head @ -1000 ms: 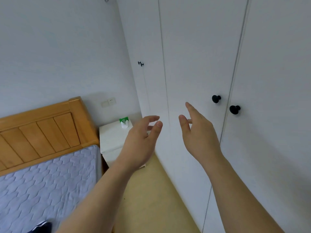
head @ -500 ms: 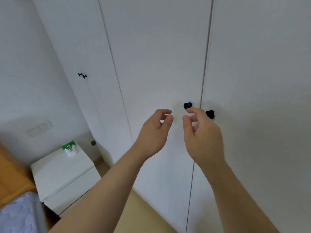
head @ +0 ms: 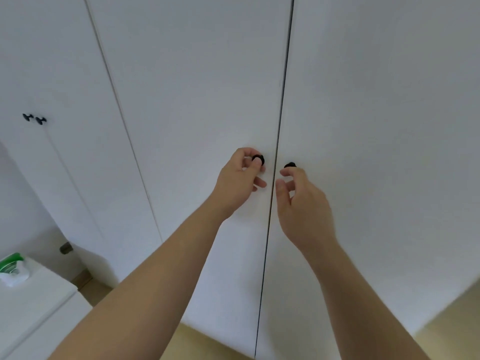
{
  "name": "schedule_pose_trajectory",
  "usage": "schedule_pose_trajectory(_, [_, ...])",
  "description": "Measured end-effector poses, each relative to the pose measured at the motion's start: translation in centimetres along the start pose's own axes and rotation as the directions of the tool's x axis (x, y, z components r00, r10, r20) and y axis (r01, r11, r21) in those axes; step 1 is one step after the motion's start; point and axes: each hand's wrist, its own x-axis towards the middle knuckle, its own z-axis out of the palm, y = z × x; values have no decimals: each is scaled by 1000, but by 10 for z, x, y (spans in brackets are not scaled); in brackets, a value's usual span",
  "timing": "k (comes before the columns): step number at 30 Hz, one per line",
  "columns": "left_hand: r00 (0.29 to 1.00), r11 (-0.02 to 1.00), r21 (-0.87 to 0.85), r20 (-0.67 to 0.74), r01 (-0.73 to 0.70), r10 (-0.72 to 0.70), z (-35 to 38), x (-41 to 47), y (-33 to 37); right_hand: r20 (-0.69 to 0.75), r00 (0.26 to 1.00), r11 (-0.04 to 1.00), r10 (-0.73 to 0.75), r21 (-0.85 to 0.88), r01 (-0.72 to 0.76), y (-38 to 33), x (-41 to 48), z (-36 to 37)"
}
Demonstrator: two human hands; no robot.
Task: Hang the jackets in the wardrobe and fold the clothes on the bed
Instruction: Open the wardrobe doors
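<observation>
A person's left hand [head: 240,178] pinches the left black knob [head: 258,159] of the closed white wardrobe [head: 194,87]; the right hand [head: 301,203], fingers loosely curled and empty, hovers just below the right knob [head: 290,165].

White nightstand [head: 39,307] lower left, green-white item [head: 11,268] on it; beige floor [head: 459,326]; soft even light

The wardrobe doors [head: 197,74] are smooth, matt white panels, like painted or laminated board. The left knob [head: 259,159] and right knob [head: 290,165] are dull black; metal or plastic, I cannot tell. The nightstand [head: 39,302] is smooth white board, the green-and-white packet [head: 11,268] glossy plastic film, the floor [head: 454,320] smooth.
</observation>
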Motion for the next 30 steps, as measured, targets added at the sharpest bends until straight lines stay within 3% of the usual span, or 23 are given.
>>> schedule_pose_trajectory(5, [1000,1000,22,6,-13,13,-5,-3,2,21,1000,1000,11,0,-11,-7,3,2])
schedule_pose_trajectory(14, [995,999,32,-99,-19,22,-31,-39,3,-26,999,979,-45,197,50,-31,9,22])
schedule_pose_trajectory(17, [991,998,61,-132,-28,36,-43,-57,5,61,995,919,-79,391,49,-42,5,27])
schedule_pose_trajectory(22, [981,999,26,-190,-37,41,-63,-83,7,12,992,814,-127,572,97,-56,-20,34])
schedule_pose_trajectory(30, [958,995,-67,-282,-71,50,-95,-109,6,-45,965,704,-259,676,220,-80,-42,44])
